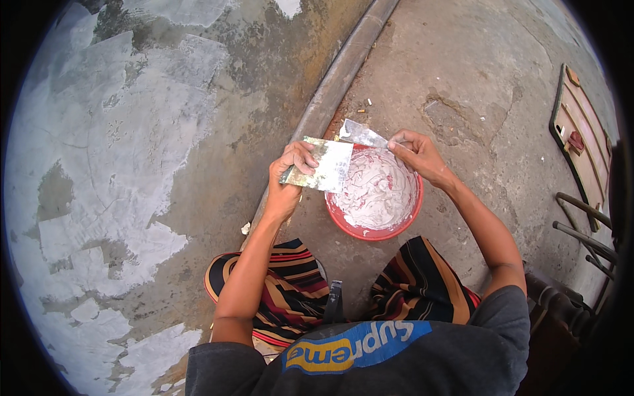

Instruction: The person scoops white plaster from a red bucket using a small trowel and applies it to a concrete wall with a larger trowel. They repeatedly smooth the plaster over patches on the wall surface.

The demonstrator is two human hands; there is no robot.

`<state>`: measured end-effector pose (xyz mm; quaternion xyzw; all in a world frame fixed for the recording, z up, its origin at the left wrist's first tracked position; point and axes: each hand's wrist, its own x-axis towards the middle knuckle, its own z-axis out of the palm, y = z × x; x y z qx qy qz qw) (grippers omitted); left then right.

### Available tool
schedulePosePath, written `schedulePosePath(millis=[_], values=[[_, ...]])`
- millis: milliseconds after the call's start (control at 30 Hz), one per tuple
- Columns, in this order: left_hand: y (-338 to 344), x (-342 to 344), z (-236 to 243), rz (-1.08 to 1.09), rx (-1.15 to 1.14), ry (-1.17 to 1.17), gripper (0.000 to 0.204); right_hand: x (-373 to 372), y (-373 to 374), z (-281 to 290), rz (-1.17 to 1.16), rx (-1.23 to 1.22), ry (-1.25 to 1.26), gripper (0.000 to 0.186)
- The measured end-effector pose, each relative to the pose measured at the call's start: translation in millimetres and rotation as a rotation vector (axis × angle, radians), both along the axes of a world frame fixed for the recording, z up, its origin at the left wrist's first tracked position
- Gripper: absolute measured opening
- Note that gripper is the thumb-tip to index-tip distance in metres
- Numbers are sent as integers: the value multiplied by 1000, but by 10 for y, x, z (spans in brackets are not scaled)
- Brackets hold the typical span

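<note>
My left hand (293, 168) is closed on a square, flat plate (333, 165) smeared with pale putty, which overlaps the left rim of a red basin. My right hand (417, 153) pinches a putty knife (362, 133) with a thin, tapering blade, a dab of white on its far left end. The blade lies over the basin's far rim, close to the plate; whether the two touch I cannot tell. Below both hands stands the red basin (378, 234), holding thick, whitish-pink putty (373, 191) with a swirled surface.
To the left rises a grey wall (125, 165) with patchy white putty. A pipe (330, 86) runs along its foot. A ribbed wooden panel (584, 138) and metal legs (584, 234) are at the right. Small bits of litter (369, 102) lie on the concrete floor beyond the basin.
</note>
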<state>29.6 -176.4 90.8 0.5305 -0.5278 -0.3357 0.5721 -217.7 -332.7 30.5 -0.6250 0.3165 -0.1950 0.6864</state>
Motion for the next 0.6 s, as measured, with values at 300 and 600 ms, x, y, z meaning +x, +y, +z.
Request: schedulePosePath(millis=[300,600], values=[[-9,-8,13,22,-17,11,20,18,6,4,13,-7,-1,19],[1,27,-22,-20,-3,-6,21,38,5,-5,-19,-87,-38,17]])
